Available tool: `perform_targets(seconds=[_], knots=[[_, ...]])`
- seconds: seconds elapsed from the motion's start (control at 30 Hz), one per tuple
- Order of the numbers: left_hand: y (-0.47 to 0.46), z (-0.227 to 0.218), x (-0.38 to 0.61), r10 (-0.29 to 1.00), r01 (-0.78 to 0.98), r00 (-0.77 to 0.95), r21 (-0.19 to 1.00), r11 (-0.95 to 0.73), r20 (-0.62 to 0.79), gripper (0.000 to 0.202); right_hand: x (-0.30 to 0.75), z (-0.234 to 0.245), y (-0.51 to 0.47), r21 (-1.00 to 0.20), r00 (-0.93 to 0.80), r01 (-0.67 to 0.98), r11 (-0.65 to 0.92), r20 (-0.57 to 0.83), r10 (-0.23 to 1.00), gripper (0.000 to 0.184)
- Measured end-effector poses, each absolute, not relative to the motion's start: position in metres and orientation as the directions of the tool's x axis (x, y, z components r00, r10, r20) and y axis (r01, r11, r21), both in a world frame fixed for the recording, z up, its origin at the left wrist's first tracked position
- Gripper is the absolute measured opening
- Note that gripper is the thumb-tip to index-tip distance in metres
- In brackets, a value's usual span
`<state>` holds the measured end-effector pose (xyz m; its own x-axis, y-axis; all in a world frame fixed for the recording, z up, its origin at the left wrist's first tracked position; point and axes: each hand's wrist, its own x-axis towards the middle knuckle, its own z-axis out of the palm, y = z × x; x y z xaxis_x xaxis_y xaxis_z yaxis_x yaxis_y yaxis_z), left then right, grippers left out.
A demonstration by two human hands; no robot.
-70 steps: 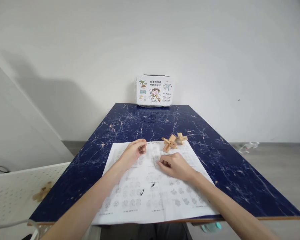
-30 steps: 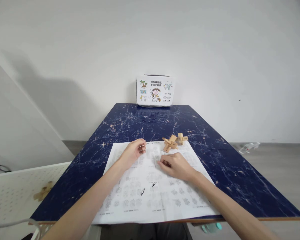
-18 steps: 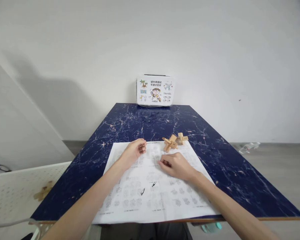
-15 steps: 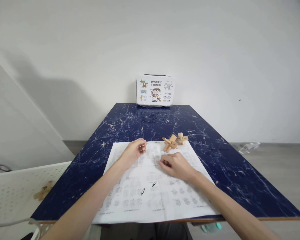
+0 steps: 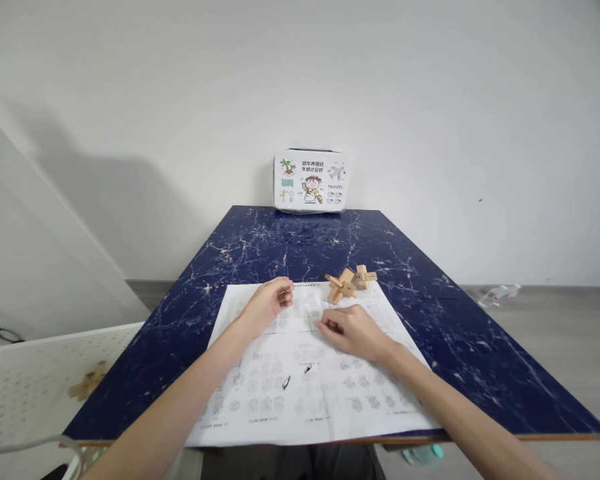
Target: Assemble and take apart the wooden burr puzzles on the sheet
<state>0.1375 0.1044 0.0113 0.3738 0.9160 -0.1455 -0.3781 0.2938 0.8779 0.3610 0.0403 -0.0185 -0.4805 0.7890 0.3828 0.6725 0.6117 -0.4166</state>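
My left hand (image 5: 271,299) rests on its side on the upper left of a large printed paper sheet (image 5: 300,427), fingers loosely curled in with nothing seen in them. Lower and to the right, my right hand (image 5: 354,328) lies on the same sheet, also curled closed and showing no object. Just beyond my right hand sits a wooden interlocking puzzle (image 5: 342,287), its crossed bars pointing several ways. A smaller wooden cross-shaped puzzle (image 5: 365,277) stands right behind it. Neither hand touches the wooden pieces. The sheet bears faint diagrams and two dark marks.
A white cartoon-printed case (image 5: 311,181) stands against the wall at the far end of the blue marbled table (image 5: 300,247). To the left, a white perforated basket (image 5: 25,373) contains wooden pieces (image 5: 87,381). Clear plastic (image 5: 499,295) lies on the floor at the right.
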Motion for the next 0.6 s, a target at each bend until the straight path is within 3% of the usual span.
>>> perform_targets(seconds=[0.6], knots=[[0.1025, 0.0154, 0.1383, 0.917, -0.385, 0.363, 0.870, 0.308, -0.164, 0.023, 0.3619, -0.0179, 0.0409, -0.403, -0.480, 0.677, 0.616, 0.393, 0.784, 0.032]])
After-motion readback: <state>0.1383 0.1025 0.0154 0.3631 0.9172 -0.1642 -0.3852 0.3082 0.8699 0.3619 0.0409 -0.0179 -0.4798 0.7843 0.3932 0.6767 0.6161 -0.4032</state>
